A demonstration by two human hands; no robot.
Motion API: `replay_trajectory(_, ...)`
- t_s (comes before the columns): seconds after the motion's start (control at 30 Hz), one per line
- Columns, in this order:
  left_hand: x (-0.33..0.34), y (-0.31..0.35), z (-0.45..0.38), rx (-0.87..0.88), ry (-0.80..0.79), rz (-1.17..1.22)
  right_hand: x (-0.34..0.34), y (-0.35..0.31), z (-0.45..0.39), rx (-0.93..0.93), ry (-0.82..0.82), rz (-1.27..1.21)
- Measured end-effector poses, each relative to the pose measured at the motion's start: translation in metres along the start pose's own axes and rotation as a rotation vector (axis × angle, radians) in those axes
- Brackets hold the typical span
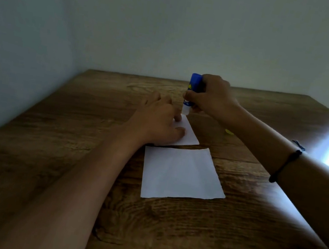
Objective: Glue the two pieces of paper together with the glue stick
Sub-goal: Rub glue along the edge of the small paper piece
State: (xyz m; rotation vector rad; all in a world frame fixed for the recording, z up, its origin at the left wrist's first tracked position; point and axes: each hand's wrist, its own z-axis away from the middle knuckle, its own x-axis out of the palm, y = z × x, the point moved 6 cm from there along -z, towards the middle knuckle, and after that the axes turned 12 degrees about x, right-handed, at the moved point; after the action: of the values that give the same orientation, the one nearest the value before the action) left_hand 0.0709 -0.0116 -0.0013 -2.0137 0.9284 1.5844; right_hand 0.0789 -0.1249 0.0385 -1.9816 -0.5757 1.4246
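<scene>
A person's two bare forearms reach across a dark brown wood-grain table (65,173) that stands against a pale wall (132,22). All positions here are given relative to the larger white rectangular sheet of paper (181,174), which lies flat near the middle of the table.

Just beyond that sheet, almost touching its far edge, lies a second, smaller white piece of paper (187,134). The left hand (159,121) rests on it with fingers spread and flat, pressing the paper down rather than gripping anything; it covers most of the piece's left side.

Farther beyond the large sheet, at the far corner of the smaller piece, the right hand (213,97) is closed around a glue stick with a blue end and white body (191,94). The stick stands nearly upright, blue end up, its pale lower end at or just above the paper's far corner (whether it actually touches is hard to tell).

To the right of the smaller paper, a small yellow object (228,132) lies on the table beside the right forearm; it is too small to identify. A dark cord bracelet (286,163) circles the right wrist, right of the large sheet. Bright light glares off the table's far right edge.
</scene>
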Motion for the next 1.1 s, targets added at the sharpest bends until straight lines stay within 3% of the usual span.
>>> replay_trajectory(0.7,0.002,-0.003,-0.001,-0.021,-0.029,0.058,0.013,-0.001,-0.011,-0.093,0.026,0.13)
replay_trajectory(1.1,0.002,-0.004,-0.001,-0.013,-0.015,0.044,0.003,0.0,0.017,-0.122,-0.048,0.135)
